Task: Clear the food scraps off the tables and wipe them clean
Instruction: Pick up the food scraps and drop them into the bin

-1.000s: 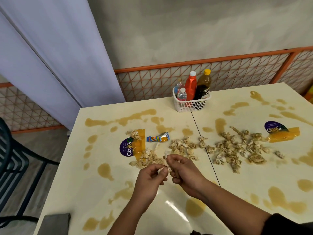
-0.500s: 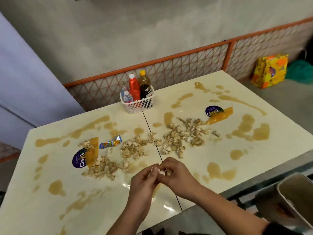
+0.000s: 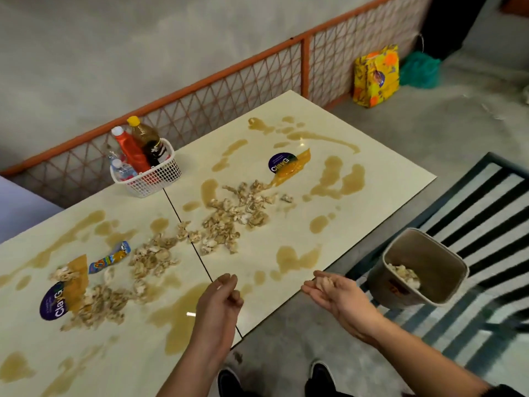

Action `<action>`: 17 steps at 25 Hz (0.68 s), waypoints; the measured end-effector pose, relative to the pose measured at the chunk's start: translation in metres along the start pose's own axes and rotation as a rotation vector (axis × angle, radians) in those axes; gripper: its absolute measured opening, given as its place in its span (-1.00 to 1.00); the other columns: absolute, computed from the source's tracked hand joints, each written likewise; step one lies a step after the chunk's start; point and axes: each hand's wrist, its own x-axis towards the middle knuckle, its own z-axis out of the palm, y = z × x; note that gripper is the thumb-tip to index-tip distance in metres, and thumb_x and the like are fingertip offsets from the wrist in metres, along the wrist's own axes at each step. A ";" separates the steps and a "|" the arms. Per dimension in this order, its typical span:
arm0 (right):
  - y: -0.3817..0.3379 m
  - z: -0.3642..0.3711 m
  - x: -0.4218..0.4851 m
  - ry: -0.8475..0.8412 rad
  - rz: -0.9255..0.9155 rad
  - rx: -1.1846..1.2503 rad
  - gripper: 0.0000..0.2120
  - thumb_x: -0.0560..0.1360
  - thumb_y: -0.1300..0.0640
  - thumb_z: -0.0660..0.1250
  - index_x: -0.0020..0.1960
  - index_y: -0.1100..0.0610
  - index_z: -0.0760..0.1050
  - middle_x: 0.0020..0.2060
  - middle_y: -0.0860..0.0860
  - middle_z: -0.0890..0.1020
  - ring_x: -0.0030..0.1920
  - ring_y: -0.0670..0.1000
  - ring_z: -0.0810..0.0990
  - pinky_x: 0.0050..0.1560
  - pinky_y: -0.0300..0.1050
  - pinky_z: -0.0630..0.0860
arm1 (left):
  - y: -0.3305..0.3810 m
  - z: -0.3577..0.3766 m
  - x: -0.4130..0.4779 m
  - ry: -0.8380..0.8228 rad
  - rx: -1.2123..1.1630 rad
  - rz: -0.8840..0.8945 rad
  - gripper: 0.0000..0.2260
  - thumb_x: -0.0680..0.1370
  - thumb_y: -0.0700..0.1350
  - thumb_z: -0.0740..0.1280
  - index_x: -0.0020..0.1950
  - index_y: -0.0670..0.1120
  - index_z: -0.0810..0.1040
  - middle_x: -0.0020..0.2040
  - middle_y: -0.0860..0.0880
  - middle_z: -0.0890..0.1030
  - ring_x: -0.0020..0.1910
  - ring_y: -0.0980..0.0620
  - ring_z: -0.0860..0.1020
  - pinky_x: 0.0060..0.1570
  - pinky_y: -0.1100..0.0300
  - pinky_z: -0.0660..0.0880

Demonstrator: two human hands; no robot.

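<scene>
Two cream tables [image 3: 286,239] stand pushed together, smeared with brown sauce puddles [image 3: 297,257]. Food scraps lie in heaps at the middle [image 3: 237,213], left of the seam [image 3: 151,256] and at the near left [image 3: 97,305]. My left hand [image 3: 220,296] hovers over the near table edge, fingers curled, holding nothing. My right hand [image 3: 340,293] is palm up just off the table's near right edge, thumb and fingers cupped round a few scraps [image 3: 323,282]. A beige bin [image 3: 383,285] with scraps inside sits just right of that hand.
A white basket [image 3: 154,181] of sauce bottles stands at the back by the orange mesh fence. A snack wrapper [image 3: 110,257] and two purple stickers [image 3: 282,163] lie on the tables. A dark slatted chair [image 3: 492,213] is under the bin. Yellow bag [image 3: 376,75] on the floor.
My hands have parted. The right hand has carried the scraps rightward off the table toward the bin. The view has swung right, bringing the bin and chair into sight.
</scene>
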 end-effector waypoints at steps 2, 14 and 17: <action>-0.006 -0.034 -0.002 0.188 -0.035 0.000 -0.68 0.71 0.12 0.10 0.24 0.35 0.45 0.02 0.28 0.66 0.05 0.12 0.73 -0.05 -0.16 0.67 | -0.008 0.011 -0.002 -0.060 0.026 -0.018 -0.91 0.61 -0.28 0.28 0.09 -0.23 0.53 -0.30 -0.02 0.44 -0.33 0.03 0.44 -0.30 0.22 0.50; -0.058 -0.176 0.020 0.817 0.096 0.143 -0.77 0.72 0.05 0.06 0.05 0.10 0.44 -0.29 0.07 0.44 -0.42 -0.03 0.30 -0.40 -0.15 0.22 | -0.027 0.073 -0.018 -0.333 0.371 -0.246 -0.62 0.64 -0.02 0.15 -0.36 -0.08 0.22 -0.45 -0.02 0.11 -0.55 0.05 0.15 -0.53 0.20 0.20; -0.065 -0.200 0.038 0.807 0.085 0.305 -0.81 0.68 0.06 0.13 0.15 0.12 0.46 -0.16 0.11 0.57 -0.29 0.01 0.50 -0.26 -0.15 0.44 | -0.029 0.074 -0.014 -0.363 0.324 -0.288 -0.74 0.53 -0.04 0.14 -0.34 -0.09 0.23 -0.39 -0.02 0.09 -0.48 0.04 0.13 -0.50 0.19 0.15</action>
